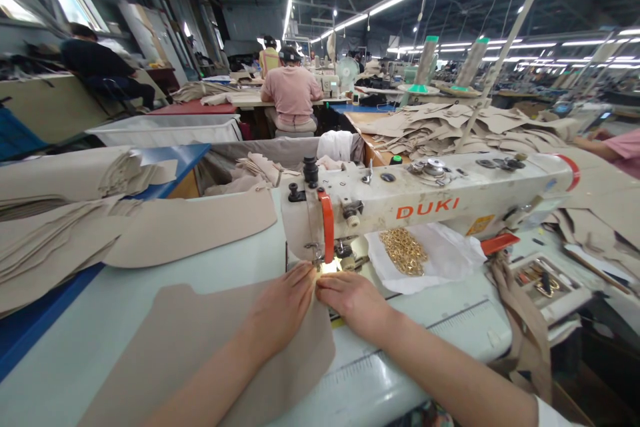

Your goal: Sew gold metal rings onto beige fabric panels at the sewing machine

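Note:
A large beige fabric piece lies on the pale sewing table, with one edge under the needle area of a white sewing machine. My left hand rests on top of this piece, fingers stretched toward the lit needle area. On the other side, my right hand has its fingers bent and pressed together at the fabric's edge, close to the left fingertips. The red lever stands just above both hands. The fingertips partly hide the stitching spot.
Gold metal rings lie on a white bag beneath the machine arm. A parts tray is at right. Stacked beige panels lie left, and a cloth-filled bin stands behind. Co-workers sit farther off; another person's arm shows at far right.

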The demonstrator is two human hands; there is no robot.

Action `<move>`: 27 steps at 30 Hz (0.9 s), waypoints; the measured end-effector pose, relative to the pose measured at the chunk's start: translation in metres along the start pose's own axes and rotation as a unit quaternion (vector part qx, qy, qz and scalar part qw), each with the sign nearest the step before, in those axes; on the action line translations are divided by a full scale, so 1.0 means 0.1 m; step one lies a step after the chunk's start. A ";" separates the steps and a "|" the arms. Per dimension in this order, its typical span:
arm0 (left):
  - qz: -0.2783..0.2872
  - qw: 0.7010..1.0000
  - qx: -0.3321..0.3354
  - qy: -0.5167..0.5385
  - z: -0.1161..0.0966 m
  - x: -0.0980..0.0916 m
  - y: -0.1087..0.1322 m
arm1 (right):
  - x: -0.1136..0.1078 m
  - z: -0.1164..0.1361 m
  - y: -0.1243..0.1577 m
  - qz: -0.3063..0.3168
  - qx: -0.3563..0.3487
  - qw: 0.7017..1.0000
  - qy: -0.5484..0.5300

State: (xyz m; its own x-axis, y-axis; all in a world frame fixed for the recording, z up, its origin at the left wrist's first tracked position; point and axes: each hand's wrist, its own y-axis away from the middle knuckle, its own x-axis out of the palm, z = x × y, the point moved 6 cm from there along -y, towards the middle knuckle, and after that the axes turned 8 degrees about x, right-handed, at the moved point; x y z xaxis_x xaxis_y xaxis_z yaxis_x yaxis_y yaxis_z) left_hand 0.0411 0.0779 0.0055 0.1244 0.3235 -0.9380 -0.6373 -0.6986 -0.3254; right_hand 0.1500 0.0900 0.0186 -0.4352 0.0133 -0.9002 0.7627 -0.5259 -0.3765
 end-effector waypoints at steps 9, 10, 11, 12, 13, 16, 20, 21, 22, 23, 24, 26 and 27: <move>-0.015 1.000 -0.019 0.014 0.02 -0.03 -0.05 | 0.01 -0.02 -0.03 0.021 0.003 1.000 0.016; -0.018 0.999 -0.028 0.012 0.01 -0.05 -0.02 | 0.01 0.00 -0.02 0.025 -0.003 1.000 0.017; -0.020 0.999 -0.036 0.009 -0.01 -0.07 0.03 | 0.01 0.04 -0.01 0.028 -0.013 0.999 0.018; -0.023 0.999 -0.044 0.006 -0.04 -0.10 0.09 | 0.01 0.10 0.01 0.031 -0.026 0.999 0.018; -0.023 0.998 -0.051 0.005 -0.08 -0.13 0.16 | 0.02 0.16 0.03 0.035 -0.041 0.998 0.017; -0.017 0.998 -0.056 0.019 -0.22 -0.21 0.36 | 0.06 0.37 0.12 0.045 -0.074 0.996 0.011; -0.018 0.991 -0.120 0.054 -0.29 -0.37 0.55 | 0.06 0.50 0.21 0.016 -0.075 0.997 -0.023; -0.022 0.988 -0.144 0.049 -0.30 -0.41 0.61 | 0.05 0.51 0.22 0.008 -0.069 0.997 -0.033; -0.028 0.987 -0.157 0.037 -0.33 -0.45 0.68 | 0.05 0.50 0.23 0.001 -0.062 0.997 -0.042; -0.035 0.988 -0.152 0.019 -0.38 -0.48 0.78 | 0.05 0.49 0.25 -0.004 -0.056 0.997 -0.048; -0.040 0.990 -0.132 -0.003 -0.45 -0.50 0.90 | 0.05 0.48 0.26 -0.009 -0.051 0.997 -0.053; -0.045 0.997 -0.054 -0.040 -0.61 -0.48 1.21 | 0.02 0.48 0.28 -0.028 -0.046 0.997 -0.063; -0.035 0.998 -0.030 -0.050 -0.65 -0.46 1.39 | 0.00 0.47 0.28 -0.039 -0.041 0.996 -0.068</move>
State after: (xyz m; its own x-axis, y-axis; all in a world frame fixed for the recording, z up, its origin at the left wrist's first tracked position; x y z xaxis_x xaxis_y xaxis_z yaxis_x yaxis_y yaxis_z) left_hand -0.0033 -0.0756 -0.0046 0.0882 0.4336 -0.8968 -0.5830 -0.7075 -0.3994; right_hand 0.1490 0.0350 0.0181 -0.5519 -0.0670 -0.8312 0.7576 -0.4570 -0.4661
